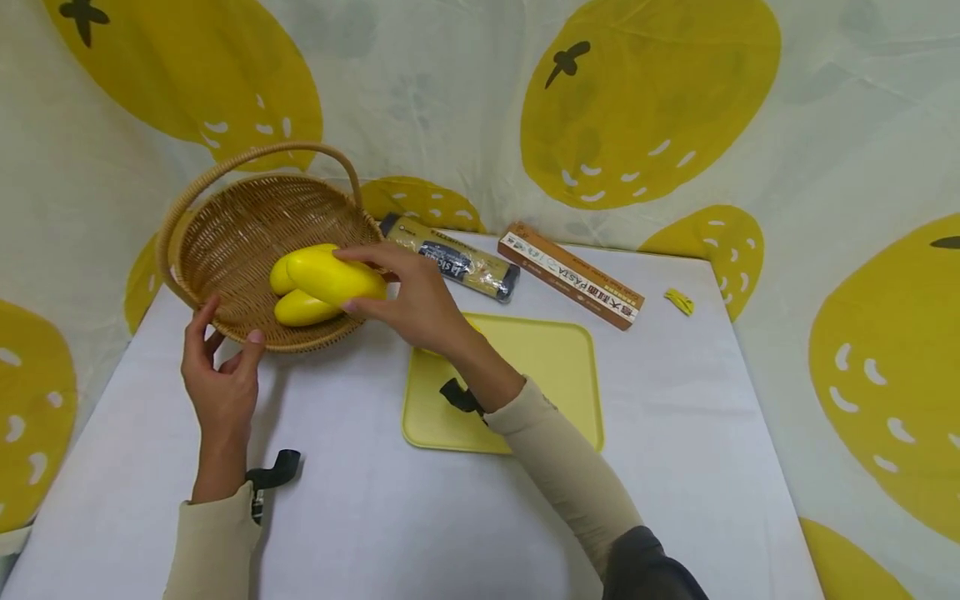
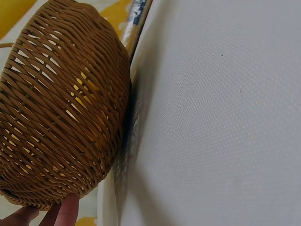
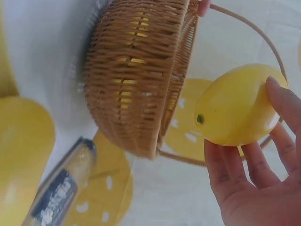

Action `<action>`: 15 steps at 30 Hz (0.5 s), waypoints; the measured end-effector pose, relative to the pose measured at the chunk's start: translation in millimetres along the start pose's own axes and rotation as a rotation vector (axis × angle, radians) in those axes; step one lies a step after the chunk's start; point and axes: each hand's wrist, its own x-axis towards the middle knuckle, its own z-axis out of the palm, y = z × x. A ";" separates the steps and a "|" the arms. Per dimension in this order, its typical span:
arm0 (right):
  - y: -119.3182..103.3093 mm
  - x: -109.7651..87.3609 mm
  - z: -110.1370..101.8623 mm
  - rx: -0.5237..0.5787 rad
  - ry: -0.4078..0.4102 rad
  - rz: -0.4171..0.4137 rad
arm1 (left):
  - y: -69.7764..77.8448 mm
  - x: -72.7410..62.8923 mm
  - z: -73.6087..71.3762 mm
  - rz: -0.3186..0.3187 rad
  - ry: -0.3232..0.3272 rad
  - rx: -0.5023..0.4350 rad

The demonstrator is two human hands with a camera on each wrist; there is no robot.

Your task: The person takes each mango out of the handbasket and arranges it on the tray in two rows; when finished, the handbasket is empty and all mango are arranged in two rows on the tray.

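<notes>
My right hand (image 1: pixel 412 296) holds a yellow mango (image 3: pixel 237 106) between thumb and fingers, over the opening of a wicker basket (image 1: pixel 225 242). More yellow mangoes (image 1: pixel 303 308) lie inside the basket, partly covered in the head view by the held one. My left hand (image 1: pixel 221 379) grips the near left rim, and its fingertips (image 2: pixel 69 207) show against the woven side in the left wrist view. The basket leans toward me, its arched handle (image 1: pixel 258 154) standing up behind. A pale yellow tray (image 1: pixel 540 392) lies under my right forearm.
Behind the tray lie a pack of spaghetti (image 1: pixel 457 258) and a brown pasta box (image 1: pixel 570 275). Farther right is a small yellow piece (image 1: pixel 679 301). Another yellow thing (image 3: pixel 23 150) shows large at the left of the right wrist view. A fruit-print cloth (image 1: pixel 450 100) hangs behind the table.
</notes>
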 end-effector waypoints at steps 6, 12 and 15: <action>7.0 -20.1 -17.8 0.012 0.053 0.010 | 1.2 0.0 0.5 -0.003 -0.001 -0.008; 20.7 -43.3 -34.0 0.009 0.101 0.025 | 1.8 -0.7 0.2 -0.004 -0.007 -0.007; 27.9 -55.4 -41.1 0.018 0.124 0.049 | 1.8 -0.8 -0.5 -0.002 -0.003 -0.003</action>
